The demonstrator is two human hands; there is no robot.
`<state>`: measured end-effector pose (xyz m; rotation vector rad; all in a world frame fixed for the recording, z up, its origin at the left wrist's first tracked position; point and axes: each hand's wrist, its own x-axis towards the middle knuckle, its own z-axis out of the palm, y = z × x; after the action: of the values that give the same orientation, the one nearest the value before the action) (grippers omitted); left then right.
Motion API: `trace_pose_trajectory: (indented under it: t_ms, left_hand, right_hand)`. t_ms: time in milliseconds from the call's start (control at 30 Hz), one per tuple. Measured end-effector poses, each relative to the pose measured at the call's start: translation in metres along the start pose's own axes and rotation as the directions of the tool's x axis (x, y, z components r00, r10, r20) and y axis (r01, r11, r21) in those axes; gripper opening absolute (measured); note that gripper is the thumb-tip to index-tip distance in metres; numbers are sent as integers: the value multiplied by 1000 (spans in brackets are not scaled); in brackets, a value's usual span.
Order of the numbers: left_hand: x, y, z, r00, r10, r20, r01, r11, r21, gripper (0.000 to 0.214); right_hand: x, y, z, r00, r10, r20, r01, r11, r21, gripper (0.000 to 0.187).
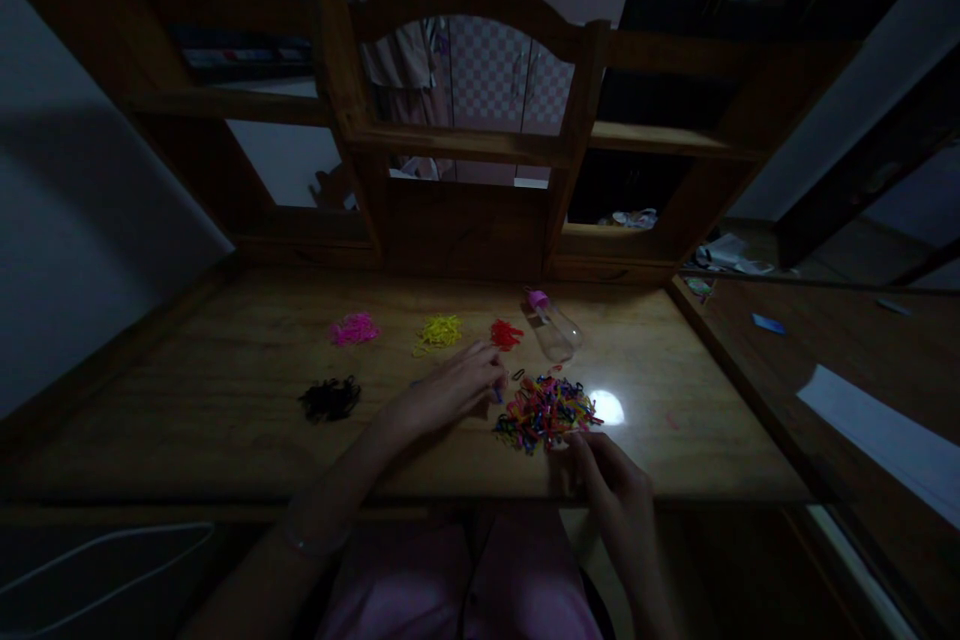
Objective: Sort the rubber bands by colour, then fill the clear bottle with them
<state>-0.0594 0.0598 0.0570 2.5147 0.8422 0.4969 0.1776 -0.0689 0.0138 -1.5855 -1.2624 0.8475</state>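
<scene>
A mixed heap of small coloured elastic bands (545, 411) lies on the wooden desk (225, 420). My left hand (450, 388) rests on the desk just left of the heap, fingers drawn together in a pinch at its edge; what they hold is too small to make out. My right hand (611, 480) sits at the heap's near side, fingers curled toward the bands. Sorted little piles lie farther back: pink (354, 328), yellow (440, 331), red (506, 333), and a black pile (330, 399) at the left.
A small clear bottle with a pink cap (555, 323) lies on its side behind the heap. A wooden hutch with shelves (465, 140) rises at the desk's back. White paper (885, 440) and a blue scrap (769, 324) lie on the surface to the right.
</scene>
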Motion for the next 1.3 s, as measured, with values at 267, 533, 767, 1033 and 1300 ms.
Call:
trace_pose_trajectory:
  t_ms: [267,533,767,1033,1300]
  left_hand:
    - [-26,-17,-32,964,-261,42,262,921,-289,20]
    - [-86,-98,-84,709,-632,-313,644,761,-79,18]
    - [-104,-115,-93,676,-611,-413,664,748,-21,16]
    - [-81,-41,-65,853,-518,-69,490,839,-236,16]
    - [-71,-18,-31,889,-456,-35,443,878,-183,15]
  right_hand:
    - [2,2,-1,1000,-14,13,15,998,-66,32]
    - [5,9,0,999,-45,-17,43,995,-92,36]
    - [6,5,0,998,-54,-45,49,992,-115,37]
    - [5,8,0,1000,8,-29,-10,997,-72,35]
    - [5,5,-1,1000,-5,-14,3,996,-94,34]
